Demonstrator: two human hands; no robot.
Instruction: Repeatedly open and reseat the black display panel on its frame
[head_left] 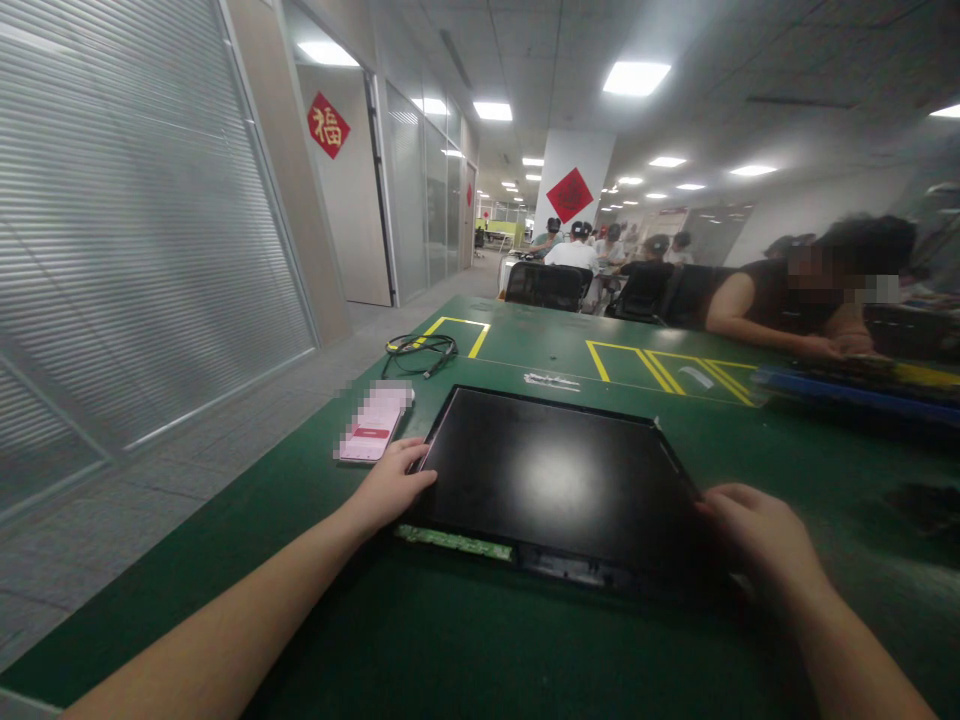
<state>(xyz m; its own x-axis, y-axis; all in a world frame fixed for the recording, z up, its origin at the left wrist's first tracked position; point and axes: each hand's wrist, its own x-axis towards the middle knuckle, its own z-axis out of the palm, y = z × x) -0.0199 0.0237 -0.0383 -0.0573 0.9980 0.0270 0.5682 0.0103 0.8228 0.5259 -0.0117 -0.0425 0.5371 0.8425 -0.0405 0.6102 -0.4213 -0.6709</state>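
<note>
A flat black display panel (510, 470) lies screen up before me, a ceiling light mirrored in its glossy middle. Along its near edge a strip of green circuit board (455, 542) is exposed. My left hand (396, 482) grips the panel's left edge, with the thumb resting near the rim of the screen. At the opposite side my right hand (761, 525) is closed around the right edge, its fingertips partly hidden and a little blurred. A phone (373, 425) with a lit pinkish screen lies just beyond my left hand.
The green table (300, 560) bears yellow tape outlines (600, 360). A coiled black cable (420, 350) sits behind the phone. Farther right, a person (795, 300) leans over a blue tray (847, 395). Black chairs (544, 288) stand past the table's far edge.
</note>
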